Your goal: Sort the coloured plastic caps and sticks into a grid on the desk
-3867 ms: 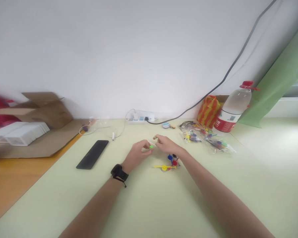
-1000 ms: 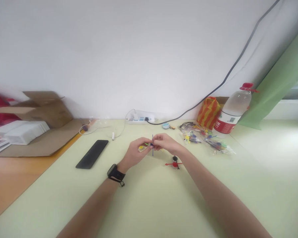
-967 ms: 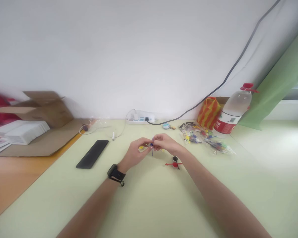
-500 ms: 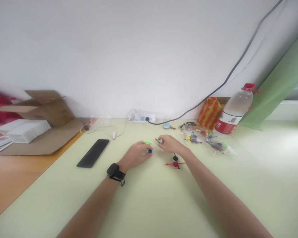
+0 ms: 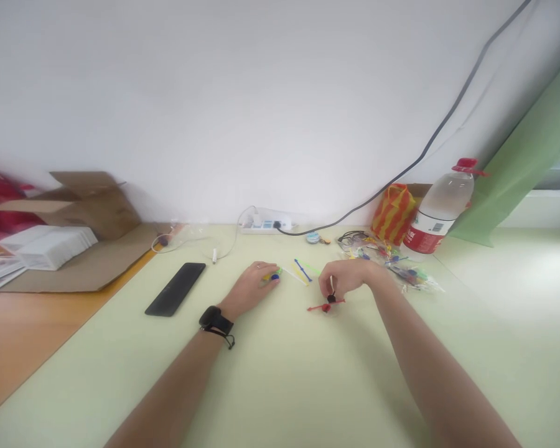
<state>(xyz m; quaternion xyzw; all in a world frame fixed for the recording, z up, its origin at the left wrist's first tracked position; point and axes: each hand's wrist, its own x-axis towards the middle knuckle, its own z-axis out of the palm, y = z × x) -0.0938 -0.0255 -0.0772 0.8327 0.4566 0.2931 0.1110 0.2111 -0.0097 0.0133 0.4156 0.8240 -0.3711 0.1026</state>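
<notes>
My left hand (image 5: 252, 287), with a watch on its wrist, rests on the table. Its thumb and fingers curve around small coloured discs, among them a blue disc (image 5: 275, 277) and a green one (image 5: 279, 271). My right hand (image 5: 348, 277) is closed in a pinch on a black arrow-shaped piece with a round centre (image 5: 331, 299). Right below its fingertips, a red arrow piece (image 5: 325, 308) lies against the black one. Between my hands lie a blue arrow stick (image 5: 303, 270), a white stick (image 5: 293, 275) and a light green stick (image 5: 313, 269), partly behind my right hand.
A black phone-like slab (image 5: 175, 289) lies on the left. Behind stands a power strip (image 5: 266, 223). Bags of small coloured parts (image 5: 415, 274), a striped bag (image 5: 393, 211) and a large bottle (image 5: 438, 211) are at the right. An open cardboard box (image 5: 98, 205) occupies the far left.
My right hand has let go of the blue arrow stick, now lying on the table, and moved right and nearer to the black and red pieces. My left hand shifted slightly left with the discs.
</notes>
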